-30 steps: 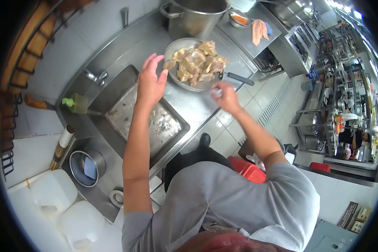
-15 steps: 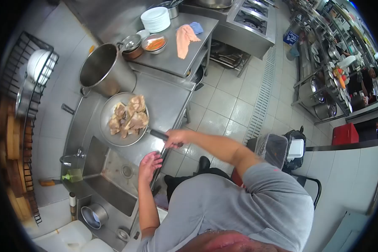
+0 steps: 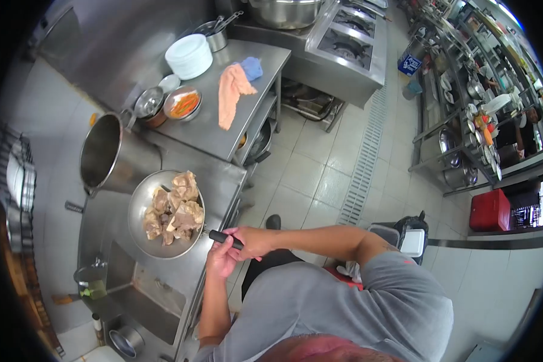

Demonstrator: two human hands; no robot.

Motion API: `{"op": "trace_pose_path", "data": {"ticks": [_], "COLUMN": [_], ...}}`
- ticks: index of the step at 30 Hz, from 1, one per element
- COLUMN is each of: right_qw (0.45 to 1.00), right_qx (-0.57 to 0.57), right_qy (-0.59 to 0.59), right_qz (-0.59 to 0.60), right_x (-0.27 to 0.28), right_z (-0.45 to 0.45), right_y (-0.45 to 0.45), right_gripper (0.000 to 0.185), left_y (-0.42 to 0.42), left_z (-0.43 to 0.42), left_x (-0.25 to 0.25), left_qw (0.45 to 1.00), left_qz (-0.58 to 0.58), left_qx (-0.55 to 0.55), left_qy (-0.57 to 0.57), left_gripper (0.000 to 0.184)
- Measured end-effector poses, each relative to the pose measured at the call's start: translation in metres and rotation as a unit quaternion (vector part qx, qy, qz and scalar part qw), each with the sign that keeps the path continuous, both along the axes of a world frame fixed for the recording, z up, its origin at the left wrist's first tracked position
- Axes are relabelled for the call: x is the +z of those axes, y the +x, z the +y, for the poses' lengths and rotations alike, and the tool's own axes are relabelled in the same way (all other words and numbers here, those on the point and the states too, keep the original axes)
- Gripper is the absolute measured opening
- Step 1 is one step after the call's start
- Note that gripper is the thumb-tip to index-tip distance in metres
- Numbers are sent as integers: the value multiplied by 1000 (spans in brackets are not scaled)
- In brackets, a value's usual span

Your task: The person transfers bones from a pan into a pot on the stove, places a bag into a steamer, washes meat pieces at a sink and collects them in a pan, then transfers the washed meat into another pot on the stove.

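Observation:
A round metal strainer (image 3: 140,232) with a black handle (image 3: 225,239) holds several chunks of pale brown cooked meat (image 3: 174,211). It is over the counter beside the sink, and I cannot tell whether it rests there. My right hand (image 3: 253,242) is wrapped around the rear of the handle. At the handle's near side, my left hand (image 3: 222,259) grips it too, thumb on top and fingers partly hidden. A tall steel stockpot (image 3: 127,154) stands just behind the strainer; its contents are not visible.
The sink basin (image 3: 154,301) lies left of my left arm, with a green soap bottle (image 3: 93,289) at its edge. On the raised table are a bowl of orange strips (image 3: 184,105), stacked white plates (image 3: 189,56) and a peach cloth (image 3: 230,93). A stove (image 3: 347,45) stands beyond.
My left hand has come up from below and closed on the handle beside my right hand. The view has shifted, and the strainer with the meat appears lower and further left.

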State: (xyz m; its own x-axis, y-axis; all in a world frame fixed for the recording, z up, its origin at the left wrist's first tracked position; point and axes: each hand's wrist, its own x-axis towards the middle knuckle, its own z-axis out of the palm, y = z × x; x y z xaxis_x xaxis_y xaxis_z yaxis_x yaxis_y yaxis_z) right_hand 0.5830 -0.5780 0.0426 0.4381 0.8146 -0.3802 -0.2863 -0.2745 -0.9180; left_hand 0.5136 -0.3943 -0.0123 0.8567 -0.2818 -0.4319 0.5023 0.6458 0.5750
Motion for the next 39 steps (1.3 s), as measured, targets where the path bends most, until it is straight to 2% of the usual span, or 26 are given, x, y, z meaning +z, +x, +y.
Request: {"op": "trace_pose_path", "data": {"ticks": [2,5,11,14,15,18,21,24,28,30,33,39], "right_qw": [998,997,983,969,962,930,926,922,898,910,907,903], "right_qx": [-11,-35,-160,-214,-250,-338,-357,-377,-431,-409,-409,-418], "right_qy": [-24,-4,-7,-77,-76,-38,-31,-42,-28,-52,-80,-79], "right_qz": [-61,-76,-89,-92,-78,-138,-121,-81,-84,-47,-63,-60], "right_x": [20,41,77,104,102,86,85,77,76,63,63,59], "right_z": [-37,-102,-239,-325,-354,-431,-520,-585,-668,-711,-775,-894], "right_y": [22,65,117,150,159,191,233,275,339,370,432,523], "right_gripper": [84,82,32,27,35,16,17,17,14,13,14,14], "left_y": [29,89,201,259,277,322,367,416,483,510,571,670], "left_z": [-35,-96,-230,-322,-355,-447,-541,-610,-701,-739,-807,-927], "left_x": [19,57,84,91,87,88,84,78,65,60,43,48], "left_qw": [999,995,970,956,950,939,937,933,931,925,924,917], "left_qz": [-21,-50,-82,-95,-96,-98,-116,-77,-63,-71,-108,-79], "left_qx": [-26,-83,-229,-273,-293,-322,-323,-343,-350,-366,-359,-376], "left_qy": [-28,-25,-28,-46,-54,-70,-61,-79,-77,-77,-73,-109], "left_gripper": [36,33,32,33,33,30,29,31,34,41,47,46]}}
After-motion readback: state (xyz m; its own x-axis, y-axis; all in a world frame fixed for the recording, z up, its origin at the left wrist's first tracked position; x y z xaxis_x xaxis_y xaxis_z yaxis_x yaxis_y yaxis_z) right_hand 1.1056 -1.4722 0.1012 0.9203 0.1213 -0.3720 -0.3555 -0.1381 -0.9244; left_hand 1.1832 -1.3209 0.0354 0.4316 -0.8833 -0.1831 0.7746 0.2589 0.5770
